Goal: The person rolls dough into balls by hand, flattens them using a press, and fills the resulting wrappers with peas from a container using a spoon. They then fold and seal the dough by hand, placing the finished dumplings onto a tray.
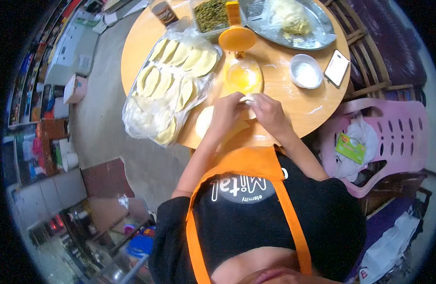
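Both my hands meet at the near side of the table, in front of an orange dumpling press. My left hand (229, 112) and my right hand (269, 112) are closed with fingertips pinched on a small pale piece of dough (247, 99) between them. The press stands open: its round lid (238, 39) is tipped up at the back, and its base (244, 77) lies just beyond my fingers. A flat dough round (204, 122) lies beside my left wrist, partly hidden by the arm.
On the left, a plastic-lined tray (131, 105) holds several folded dough pieces (170, 52). Further back are a container of green filling (211, 15) and a metal platter (317, 45) with a dough lump (293, 21). A bowl of white powder (306, 75) and a phone (337, 67) sit right.
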`<state>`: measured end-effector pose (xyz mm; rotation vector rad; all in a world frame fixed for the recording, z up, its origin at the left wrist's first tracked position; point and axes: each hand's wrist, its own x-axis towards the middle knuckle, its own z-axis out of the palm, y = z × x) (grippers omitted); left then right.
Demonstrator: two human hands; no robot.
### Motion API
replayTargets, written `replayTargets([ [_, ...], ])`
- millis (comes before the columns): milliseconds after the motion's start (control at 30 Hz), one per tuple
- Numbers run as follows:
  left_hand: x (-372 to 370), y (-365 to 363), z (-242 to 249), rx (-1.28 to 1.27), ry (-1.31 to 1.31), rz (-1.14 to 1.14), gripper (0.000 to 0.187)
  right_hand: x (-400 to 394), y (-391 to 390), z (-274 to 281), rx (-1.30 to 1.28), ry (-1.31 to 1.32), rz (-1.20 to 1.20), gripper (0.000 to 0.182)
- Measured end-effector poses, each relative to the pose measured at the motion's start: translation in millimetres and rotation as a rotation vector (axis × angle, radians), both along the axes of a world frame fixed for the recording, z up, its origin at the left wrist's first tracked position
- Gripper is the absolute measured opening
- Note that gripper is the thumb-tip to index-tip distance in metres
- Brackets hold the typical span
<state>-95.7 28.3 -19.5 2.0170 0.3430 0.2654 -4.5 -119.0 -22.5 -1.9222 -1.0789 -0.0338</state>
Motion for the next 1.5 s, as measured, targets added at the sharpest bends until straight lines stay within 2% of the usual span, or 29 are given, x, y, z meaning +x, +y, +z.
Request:
replayTargets([
  [33, -1, 0, 2, 0.14, 0.044, -0.028, 0.027, 2, -2, 0, -0.06, -0.074, 0.056, 0.011],
  [67, 0, 0, 5, 0.002, 0.111, 0.019, 0.027, 1, -1, 0, 0.04, 0.136, 0.017, 0.011],
  [167, -1, 1, 5, -0.136, 0.021, 0.035, 0.027, 0, 5, -3, 0.14, -0.056, -0.05, 0.011],
  [267, -1, 3, -1, 0.103, -0.053, -0.025, 0.027, 1, 1, -2, -0.043, 0.04, 0.044, 0.012],
  [367, 0, 2, -16, -0.279, -0.053, 0.065, 0.027, -2, 4, 5, 0.035, 0.137, -0.071, 0.014],
  [467, -4, 4, 0, 0.037, -0.016, -0.069, 0.028, 1, 5, 2, -0.007, -0.016, 0.078, 0.014],
  [567, -2, 3, 0, -0.154, 0.013, 0.024, 0.027, 0, 2, 11, -0.053, 0.221, -0.039, 0.015],
  [667, 0, 5, -6, 0.028, -0.064, 0.021, 0.022, -1, 12, 6, 0.087, -0.033, -0.021, 0.016],
  [767, -1, 7, 1, -0.129, 0.011, -0.001, 0.024, 0, 5, 9, -0.059, 0.205, -0.01, 0.019],
  [800, 0, 7, -3, -0.15, 0.001, 0.015, 0.024, -1, 6, 10, -0.034, 0.321, -0.049, 0.019],
  [867, 2, 8, -15, -0.191, -0.011, 0.035, 0.025, 4, 10, -7, 0.071, 0.204, -0.014, 0.02],
  [900, 2, 9, -16, -0.132, -0.024, 0.028, 0.025, 3, 12, -7, 0.122, 0.144, 0.001, 0.02],
  [967, 3, 9, -17, -0.014, -0.051, 0.011, 0.026, 2, 5, 0, 0.001, 0.237, -0.006, 0.021],
  [1000, 4, 9, -16, -0.099, -0.059, 0.016, 0.027, 2, 4, 6, -0.059, 0.28, -0.006, 0.021],
  [1067, 3, 9, -14, -0.267, -0.064, 0.024, 0.031, 1, 7, 5, 0.024, 0.294, -0.056, 0.02],
  [1100, 3, 10, -16, -0.183, -0.044, 0.01, 0.032, 0, 9, 4, 0.066, 0.302, -0.083, 0.02],
  [1167, 5, 12, -22, -0.016, -0.006, -0.02, 0.036, 2, 6, -1, -0.049, 0.176, -0.021, 0.017],
  [1200, 4, 10, -20, -0.025, -0.03, 0.011, 0.037, 2, 6, -1, -0.105, 0.112, 0.008, 0.016],
  [1267, 2, 7, -14, -0.044, -0.082, 0.08, 0.038, 1, 7, 4, -0.015, 0.25, -0.069, 0.015],
  [1300, 2, 8, -14, -0.028, -0.052, 0.041, 0.038, -2, 7, 5, 0.029, 0.323, -0.107, 0.015],
  [1400, 2, 8, -17, -0.004, -0.013, -0.042, 0.038, 3, 5, -1, -0.055, -0.01, 0.046, 0.016],
  [1467, 4, 7, -16, -0.014, -0.06, -0.049, 0.037, -4, 0, 11, -0.05, 0.458, -0.116, 0.017],
  [1500, 5, 7, -17, -0.124, -0.044, -0.049, 0.037, -8, -1, 17, -0.047, 0.693, -0.198, 0.018],
])
